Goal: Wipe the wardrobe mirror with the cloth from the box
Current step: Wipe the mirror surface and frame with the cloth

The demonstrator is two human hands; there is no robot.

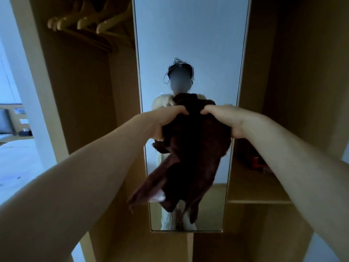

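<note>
A tall narrow wardrobe mirror [190,44] stands straight ahead between two open wardrobe bays. A dark brown cloth [194,148] hangs in front of its middle. My left hand [168,120] grips the cloth's top edge on the left. My right hand [224,120] grips the top edge on the right, fingers curled into the fabric. The two hands almost meet at the top. The cloth's lower end trails down and to the left, blurred. I cannot tell whether the cloth touches the glass. The mirror reflects a person holding the cloth.
Several pale wooden hangers [88,21] hang in the left bay. A wooden shelf [258,201] crosses the right bay, with a dark object with an orange part [255,159] on the shelf above it. At the far left a bed [17,161] shows.
</note>
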